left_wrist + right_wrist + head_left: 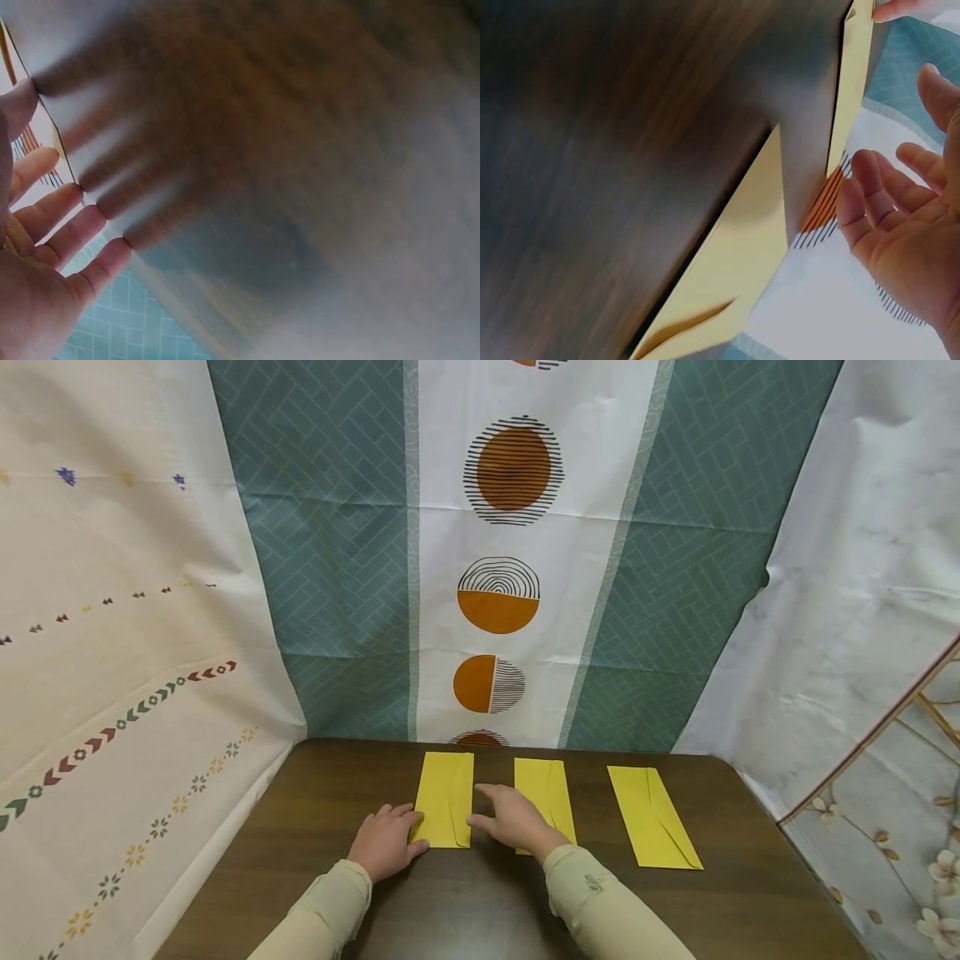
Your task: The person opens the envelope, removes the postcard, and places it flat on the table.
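Three yellow envelopes lie in a row on the dark wooden table. My left hand (pixel 386 841) touches the left edge of the left envelope (pixel 442 797), its fingers spread; the left wrist view shows the fingertips of the left hand (pixel 56 247) against the tabletop. Just right of that envelope, my right hand (pixel 513 817) hovers with relaxed fingers and holds nothing. It covers part of the middle envelope (pixel 542 781). Further right lies the third envelope (pixel 654 818), slanted. In the right wrist view the right hand (pixel 907 217) is apart from the envelope below it (pixel 735 247).
The brown table (pixel 330 785) has its far edge against a hanging teal and white cloth (pixel 510 543). A cream patterned cloth (pixel 127 693) hangs on the left, a white marbled one (pixel 847 635) on the right.
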### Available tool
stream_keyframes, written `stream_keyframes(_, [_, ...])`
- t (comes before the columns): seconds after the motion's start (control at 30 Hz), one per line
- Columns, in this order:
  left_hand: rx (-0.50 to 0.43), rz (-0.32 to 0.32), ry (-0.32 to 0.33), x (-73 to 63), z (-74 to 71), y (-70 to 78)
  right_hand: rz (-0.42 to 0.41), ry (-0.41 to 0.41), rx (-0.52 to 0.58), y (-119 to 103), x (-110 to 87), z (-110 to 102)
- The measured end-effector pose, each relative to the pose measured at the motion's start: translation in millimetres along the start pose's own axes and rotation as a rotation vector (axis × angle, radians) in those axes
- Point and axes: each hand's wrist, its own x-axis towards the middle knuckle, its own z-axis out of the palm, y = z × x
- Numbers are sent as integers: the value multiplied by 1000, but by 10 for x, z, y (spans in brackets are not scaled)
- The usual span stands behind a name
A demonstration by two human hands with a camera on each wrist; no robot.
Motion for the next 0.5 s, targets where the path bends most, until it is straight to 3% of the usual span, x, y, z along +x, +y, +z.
stream_keyframes(0.5, [34, 27, 16, -9, 16, -15, 81, 66, 33, -176, 128, 197])
